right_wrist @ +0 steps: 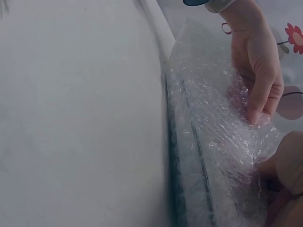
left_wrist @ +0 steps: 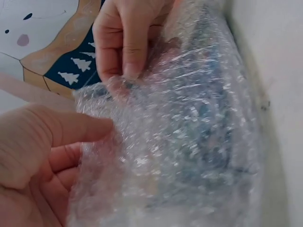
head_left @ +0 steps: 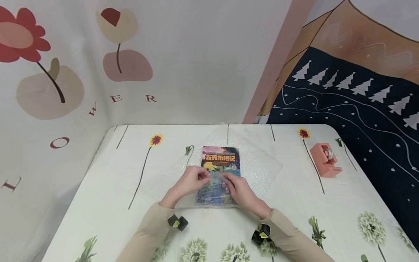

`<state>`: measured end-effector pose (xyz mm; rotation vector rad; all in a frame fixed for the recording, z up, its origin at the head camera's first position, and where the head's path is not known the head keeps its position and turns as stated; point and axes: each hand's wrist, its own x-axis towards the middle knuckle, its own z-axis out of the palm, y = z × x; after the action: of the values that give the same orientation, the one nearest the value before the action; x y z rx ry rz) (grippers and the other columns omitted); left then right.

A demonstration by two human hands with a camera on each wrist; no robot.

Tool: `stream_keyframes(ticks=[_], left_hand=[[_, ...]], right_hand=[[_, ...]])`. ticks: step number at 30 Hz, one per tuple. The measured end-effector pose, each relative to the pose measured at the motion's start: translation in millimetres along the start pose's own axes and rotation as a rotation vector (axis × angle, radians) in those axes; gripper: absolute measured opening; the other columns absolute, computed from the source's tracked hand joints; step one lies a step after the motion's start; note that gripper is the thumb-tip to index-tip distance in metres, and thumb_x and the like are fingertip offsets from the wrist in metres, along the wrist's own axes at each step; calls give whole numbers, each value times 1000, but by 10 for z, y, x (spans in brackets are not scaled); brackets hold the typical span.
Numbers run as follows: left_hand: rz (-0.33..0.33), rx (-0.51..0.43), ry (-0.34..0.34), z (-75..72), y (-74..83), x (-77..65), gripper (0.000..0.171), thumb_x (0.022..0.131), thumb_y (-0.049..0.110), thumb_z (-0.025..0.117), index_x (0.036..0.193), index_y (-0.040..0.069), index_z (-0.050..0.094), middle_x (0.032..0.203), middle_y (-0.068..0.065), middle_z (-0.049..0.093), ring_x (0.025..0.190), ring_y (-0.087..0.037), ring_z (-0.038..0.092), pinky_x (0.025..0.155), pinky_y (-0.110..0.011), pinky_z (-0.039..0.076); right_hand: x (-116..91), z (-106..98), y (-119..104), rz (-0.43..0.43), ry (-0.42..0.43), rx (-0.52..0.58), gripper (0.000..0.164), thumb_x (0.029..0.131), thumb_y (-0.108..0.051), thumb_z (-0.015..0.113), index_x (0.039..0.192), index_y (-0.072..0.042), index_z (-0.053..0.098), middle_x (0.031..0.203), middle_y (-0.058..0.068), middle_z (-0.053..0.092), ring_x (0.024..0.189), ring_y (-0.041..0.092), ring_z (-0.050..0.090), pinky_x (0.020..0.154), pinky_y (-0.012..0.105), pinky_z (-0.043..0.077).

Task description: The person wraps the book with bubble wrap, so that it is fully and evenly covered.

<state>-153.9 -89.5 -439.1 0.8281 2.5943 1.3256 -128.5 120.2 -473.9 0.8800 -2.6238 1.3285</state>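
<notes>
A colourful book (head_left: 220, 156) with orange lettering on its cover lies near the middle of the table, on a sheet of clear bubble wrap (head_left: 262, 165). The near flap of the wrap is folded up over the lower half of the cover, while the upper half shows bare. My left hand (head_left: 191, 179) pinches the flap's edge between thumb and fingers, left of the book's middle. On the other side, my right hand (head_left: 243, 190) pinches the same edge. Seen from the left wrist, the wrap (left_wrist: 175, 142) stretches between both hands, and the book's colours show blurred through it.
To the right stands a coral tape dispenser (head_left: 319, 162) with a roll of clear tape (head_left: 329, 154). A flower-printed cloth (head_left: 108, 189) covers the table. Printed curtains (head_left: 203, 72) hang behind the table's far edge.
</notes>
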Motion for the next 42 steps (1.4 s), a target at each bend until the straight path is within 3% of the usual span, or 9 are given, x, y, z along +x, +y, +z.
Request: stream_keyframes(ticks=[6, 10, 14, 19, 25, 28, 34, 38, 42], left_hand=[[-117, 6, 40, 68, -87, 52, 5, 82, 1, 66, 76, 0, 67, 67, -3, 62, 58, -8, 53, 56, -20, 48], [-161, 26, 65, 110, -149, 84, 6, 81, 2, 67, 76, 1, 68, 68, -3, 63, 57, -8, 54, 56, -22, 48], [-202, 39, 78, 142, -195, 109, 5, 81, 2, 68, 76, 1, 69, 68, -3, 63, 59, -10, 55, 57, -22, 48], [-236, 67, 80, 172, -215, 126, 6, 79, 3, 70, 74, 1, 68, 66, -1, 62, 60, -10, 54, 58, -21, 48], [-200, 146, 90, 211, -212, 112, 8, 78, 2, 69, 71, 6, 67, 61, 3, 56, 56, -8, 48, 53, -22, 42], [-186, 201, 119, 232, -220, 98, 6, 76, 4, 71, 81, 5, 67, 64, 4, 54, 57, -9, 46, 53, -24, 41], [-87, 295, 168, 239, -253, 89, 54, 72, 9, 78, 120, -1, 55, 103, -13, 58, 91, -28, 56, 77, -42, 49], [-73, 260, 122, 232, -351, 106, 61, 74, 11, 77, 129, 0, 51, 134, -19, 47, 122, -36, 43, 100, -51, 36], [-115, 175, 76, 217, -428, 120, 66, 75, 14, 76, 133, -2, 48, 142, -17, 40, 131, -35, 35, 107, -49, 28]], right_hand=[[-17, -3, 25, -136, 176, -134, 31, 81, 10, 64, 112, 5, 59, 91, 10, 61, 75, 16, 60, 61, 24, 51], [-54, 0, 62, -257, 216, -264, 41, 70, 13, 72, 109, 3, 62, 104, 14, 59, 95, 25, 57, 75, 33, 51], [-81, 7, 92, -272, 161, -345, 40, 68, 5, 77, 106, 3, 65, 106, 13, 60, 99, 26, 54, 83, 37, 48], [-105, -3, 97, -169, 48, -405, 46, 71, -16, 80, 111, 3, 65, 111, 11, 61, 103, 26, 52, 83, 42, 45], [-118, -29, 78, -99, -66, -479, 57, 76, -32, 77, 119, 2, 62, 118, 11, 59, 109, 27, 50, 81, 44, 44], [-117, -26, 93, -91, -93, -489, 57, 77, -34, 76, 120, 1, 61, 119, 11, 58, 110, 27, 49, 80, 44, 45], [-110, -40, 97, -76, -101, -475, 57, 76, -33, 77, 120, 1, 62, 118, 11, 59, 108, 27, 50, 78, 45, 45], [-104, -52, 85, -65, -108, -470, 58, 76, -33, 77, 120, 1, 62, 118, 11, 59, 108, 27, 50, 78, 45, 45], [-95, -73, 70, -46, -135, -451, 58, 77, -33, 77, 121, 2, 61, 120, 12, 58, 109, 28, 50, 80, 45, 45]])
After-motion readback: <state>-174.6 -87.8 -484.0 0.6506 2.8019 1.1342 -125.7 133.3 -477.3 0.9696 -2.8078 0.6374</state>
